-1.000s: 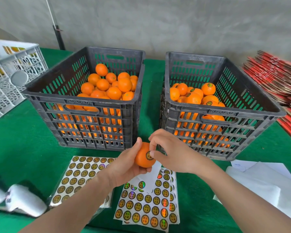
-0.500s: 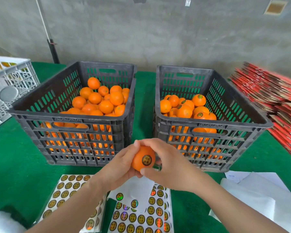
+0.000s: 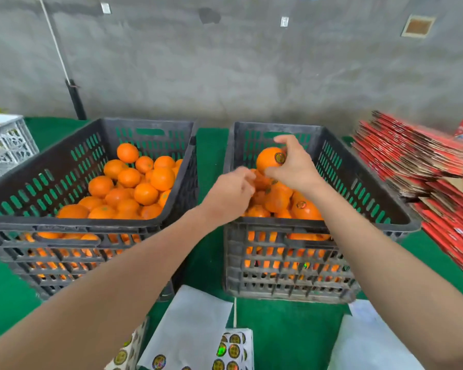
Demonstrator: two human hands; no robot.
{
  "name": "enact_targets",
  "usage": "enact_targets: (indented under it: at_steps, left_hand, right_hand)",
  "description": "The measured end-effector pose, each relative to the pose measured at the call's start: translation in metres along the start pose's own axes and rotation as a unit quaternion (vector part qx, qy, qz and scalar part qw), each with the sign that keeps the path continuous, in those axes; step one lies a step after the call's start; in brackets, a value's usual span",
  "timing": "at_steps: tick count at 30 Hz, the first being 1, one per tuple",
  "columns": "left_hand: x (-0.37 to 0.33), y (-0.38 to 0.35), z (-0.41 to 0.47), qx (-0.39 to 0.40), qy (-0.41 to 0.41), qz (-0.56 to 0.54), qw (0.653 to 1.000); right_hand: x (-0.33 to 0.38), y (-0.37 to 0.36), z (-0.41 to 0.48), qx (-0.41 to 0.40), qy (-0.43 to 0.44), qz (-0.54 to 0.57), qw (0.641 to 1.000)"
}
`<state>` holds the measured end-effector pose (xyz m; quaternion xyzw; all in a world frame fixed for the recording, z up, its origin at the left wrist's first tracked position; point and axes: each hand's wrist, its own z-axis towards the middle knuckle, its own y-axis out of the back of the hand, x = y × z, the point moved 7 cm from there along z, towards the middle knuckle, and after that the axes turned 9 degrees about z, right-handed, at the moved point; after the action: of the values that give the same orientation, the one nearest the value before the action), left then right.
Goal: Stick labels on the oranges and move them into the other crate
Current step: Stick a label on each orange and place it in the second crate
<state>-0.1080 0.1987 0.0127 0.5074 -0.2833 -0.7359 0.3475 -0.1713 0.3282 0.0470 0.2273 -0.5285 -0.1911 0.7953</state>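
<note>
- While we are reaching over the black slatted plastic crate on the right (image 3: 278, 227), our right hand (image 3: 296, 168) is gripping a round orange with a dark circular label (image 3: 267, 158), thumb and fingers curling around it.
- That orange is hanging just above the heap of labelled oranges (image 3: 302, 209) filling this crate.
- Our left hand (image 3: 231, 192) is hovering over the crate's left rim, just beside the heap, with fingers loosely curling and holding nothing.
- The matching black crate on the left (image 3: 72, 225) is sitting well stocked with plain oranges (image 3: 145, 193).
- White sheets of round gold-and-black stickers (image 3: 234, 348) are lying on the green table cover (image 3: 292, 329) near us.
</note>
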Motion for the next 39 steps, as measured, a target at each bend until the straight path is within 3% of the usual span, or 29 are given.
enact_targets:
  at_steps: [3,10,16,19,22,25,27,30,32,35,37,39]
  left_hand:
    - [0.001,-0.014,0.004,0.038,-0.027,0.095,0.994]
    - [0.005,-0.013,0.003,0.047,-0.017,0.082,0.995]
    - [0.005,-0.012,0.002,0.040,-0.011,0.076,0.996]
    - [0.004,-0.011,0.000,0.032,-0.007,0.066,0.997]
    - [0.003,-0.004,-0.005,-0.011,-0.002,0.037,0.999]
    - [0.004,0.007,-0.011,-0.045,-0.001,0.032,0.999]
    - [0.014,0.032,-0.012,-0.084,0.006,0.031,0.996]
    - [0.065,0.092,-0.006,-0.149,0.066,0.049,0.985]
    - [0.117,0.119,-0.001,-0.093,0.137,0.100,0.981]
    - [0.180,0.124,-0.003,0.053,0.187,0.196,0.961]
    - [0.204,0.105,-0.009,0.185,0.176,0.272,0.928]
    - [0.223,0.079,-0.020,0.329,0.196,0.273,0.882]
  right_hand:
    - [-0.049,-0.010,0.061,0.034,-0.068,-0.068,0.995]
    - [-0.130,-0.053,0.115,0.116,-0.110,-0.203,0.966]
    - [-0.147,-0.071,0.113,0.145,-0.124,-0.246,0.950]
    - [-0.125,-0.066,0.111,0.109,-0.118,-0.257,0.953]
    - [-0.059,-0.047,0.111,-0.006,-0.016,-0.138,0.990]
    - [0.027,-0.040,0.087,-0.082,0.161,-0.050,0.982]
    - [0.072,-0.050,0.053,-0.078,0.248,0.002,0.966]
    - [0.110,-0.084,-0.005,-0.002,0.303,0.062,0.951]
    - [0.122,-0.121,-0.034,0.092,0.300,0.055,0.948]
    - [0.126,-0.176,-0.058,0.198,0.245,0.020,0.949]
    - [0.125,-0.198,-0.062,0.215,0.214,-0.011,0.953]
    - [0.120,-0.203,-0.060,0.206,0.192,-0.013,0.959]
